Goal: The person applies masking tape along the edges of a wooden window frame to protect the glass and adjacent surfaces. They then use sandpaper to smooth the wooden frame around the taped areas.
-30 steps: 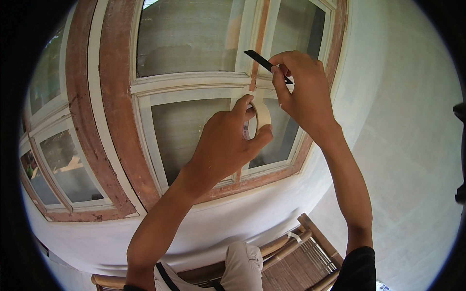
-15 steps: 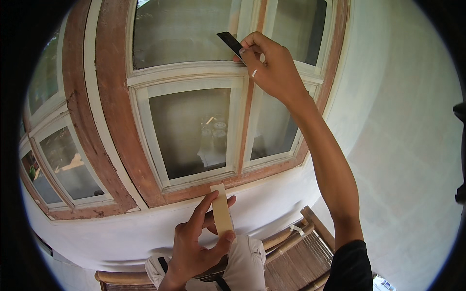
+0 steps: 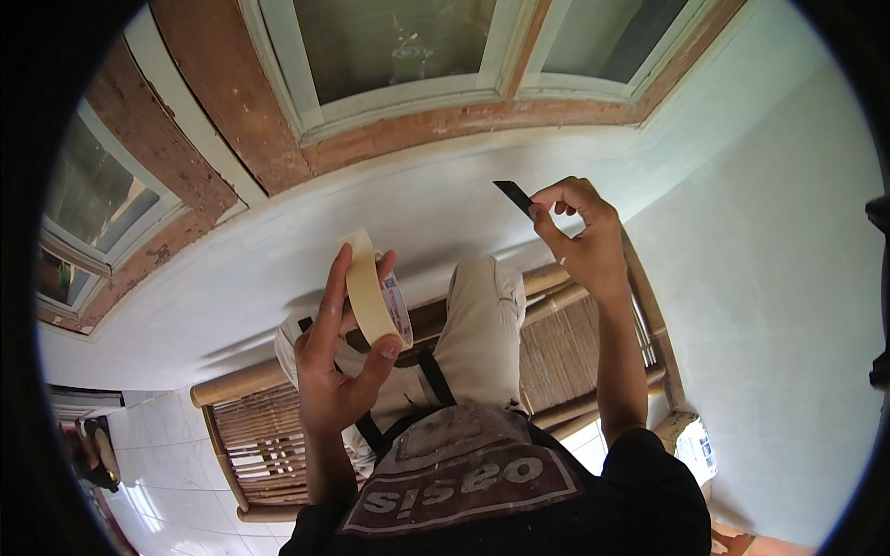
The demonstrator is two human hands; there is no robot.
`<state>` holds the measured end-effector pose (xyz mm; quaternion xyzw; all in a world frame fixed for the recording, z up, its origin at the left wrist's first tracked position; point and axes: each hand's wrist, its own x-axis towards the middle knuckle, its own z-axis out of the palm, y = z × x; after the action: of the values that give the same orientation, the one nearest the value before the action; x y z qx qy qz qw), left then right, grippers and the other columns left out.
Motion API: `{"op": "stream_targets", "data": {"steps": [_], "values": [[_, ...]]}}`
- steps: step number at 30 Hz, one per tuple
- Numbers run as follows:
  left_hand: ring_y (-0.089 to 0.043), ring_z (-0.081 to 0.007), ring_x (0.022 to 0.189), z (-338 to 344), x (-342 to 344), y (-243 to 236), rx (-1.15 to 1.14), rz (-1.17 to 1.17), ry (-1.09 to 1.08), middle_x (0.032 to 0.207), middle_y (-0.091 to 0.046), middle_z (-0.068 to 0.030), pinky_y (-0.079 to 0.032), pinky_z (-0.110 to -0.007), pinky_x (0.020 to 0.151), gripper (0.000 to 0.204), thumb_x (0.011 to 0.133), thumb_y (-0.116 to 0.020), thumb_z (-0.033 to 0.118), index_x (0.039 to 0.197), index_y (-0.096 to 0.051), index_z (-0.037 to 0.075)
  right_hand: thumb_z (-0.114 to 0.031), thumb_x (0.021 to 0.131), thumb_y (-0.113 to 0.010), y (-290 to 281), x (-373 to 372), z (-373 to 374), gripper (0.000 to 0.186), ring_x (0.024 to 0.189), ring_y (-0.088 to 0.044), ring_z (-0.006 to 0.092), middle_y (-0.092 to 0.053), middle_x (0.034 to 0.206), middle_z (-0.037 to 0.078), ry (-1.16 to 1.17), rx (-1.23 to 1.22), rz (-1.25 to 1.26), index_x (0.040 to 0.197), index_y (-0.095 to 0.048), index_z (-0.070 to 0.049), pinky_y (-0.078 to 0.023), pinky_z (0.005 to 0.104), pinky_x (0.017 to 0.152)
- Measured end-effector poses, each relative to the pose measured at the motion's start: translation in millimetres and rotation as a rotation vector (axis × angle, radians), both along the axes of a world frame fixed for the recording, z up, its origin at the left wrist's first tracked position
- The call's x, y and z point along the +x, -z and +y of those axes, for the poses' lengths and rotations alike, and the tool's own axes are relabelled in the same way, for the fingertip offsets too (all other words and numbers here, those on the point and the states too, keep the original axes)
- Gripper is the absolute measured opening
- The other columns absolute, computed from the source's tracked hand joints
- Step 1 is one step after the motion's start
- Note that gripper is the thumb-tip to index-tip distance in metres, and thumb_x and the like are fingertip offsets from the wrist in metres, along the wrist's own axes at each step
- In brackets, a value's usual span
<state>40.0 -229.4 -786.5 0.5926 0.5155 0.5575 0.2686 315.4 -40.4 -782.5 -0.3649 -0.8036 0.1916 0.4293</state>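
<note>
A roll of cream masking tape [image 3: 366,295] is gripped by my left hand [image 3: 326,371] in front of my lap, its fingers and thumb on the outer face, with the printed core showing on the right side. A loose end of tape sticks up at the top of the roll. My right hand [image 3: 593,246], raised to the right in front of the white wall, pinches a thin black cutter blade [image 3: 512,196] between thumb and fingers. The blade's slanted end points up and left, apart from the tape. A small white smear marks the right hand.
Above stands a window with a worn brown wooden frame [image 3: 417,130] and pale strips along its glass [image 3: 399,46]. Another window [image 3: 107,185] is at the left. Below me is a bamboo bench [image 3: 260,435], with a white tiled floor [image 3: 176,463] beside it and a pale wall [image 3: 760,232] at right.
The view has tilted down from the window toward my lap. My right hand has come down from the upper window with the blade. The tape roll has turned, showing its core.
</note>
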Motion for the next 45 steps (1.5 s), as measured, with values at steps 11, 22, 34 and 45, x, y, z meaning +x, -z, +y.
{"op": "stream_targets", "data": {"steps": [11,22,34,45], "values": [[-0.077,-0.0206,0.101,-32.2,-2.2,89.7,-0.273,0.066,0.079,0.156,-0.063,-0.0187,-0.059,-0.038,0.098,0.092,0.098,-0.076,0.011,0.172,-0.024,0.002,-0.012,0.088,-0.079,242.8,21.7,-112.3,0.014,0.103,-0.065,0.0266,-0.069,0.097,0.005,0.145,-0.128,-0.486,0.102,-0.076,-0.01,-0.047,0.0437,0.096],[-0.077,-0.0197,0.1,-30.4,10.9,105.5,-0.317,-0.007,0.182,0.155,-0.064,-0.0176,-0.057,-0.037,0.103,0.096,0.095,-0.079,0.012,0.172,-0.023,0.001,-0.022,0.093,-0.079,225.6,18.1,-116.7,0.021,0.108,-0.064,0.0284,-0.07,0.106,0.007,0.102,-0.202,-0.522,0.11,-0.076,-0.01,-0.045,0.0446,0.097],[-0.077,-0.0314,0.118,-8.1,18.9,69.6,-0.162,0.242,0.188,0.146,-0.067,-0.0246,-0.06,-0.043,0.102,0.101,0.091,-0.087,0.017,0.172,-0.027,0.005,-0.008,0.096,-0.08,79.9,-59.0,-144.7,0.025,0.102,-0.069,0.0212,-0.073,0.11,0.01,-0.336,-0.719,0.452,0.117,-0.071,0.002,-0.053,0.0334,0.094],[-0.074,-0.0152,0.102,45.7,-4.3,-28.7,0.072,-0.057,-0.043,0.107,-0.072,-0.0073,-0.064,-0.032,0.096,0.019,0.095,-0.076,-0.012,0.109,-0.074,0.0,-0.005,0.088,-0.085,0.8,-55.7,-88.8,0.028,0.086,-0.075,0.0196,-0.081,0.099,0.005,-0.402,-0.047,0.169,0.113,-0.076,-0.007,-0.045,0.0381,0.093]]}}
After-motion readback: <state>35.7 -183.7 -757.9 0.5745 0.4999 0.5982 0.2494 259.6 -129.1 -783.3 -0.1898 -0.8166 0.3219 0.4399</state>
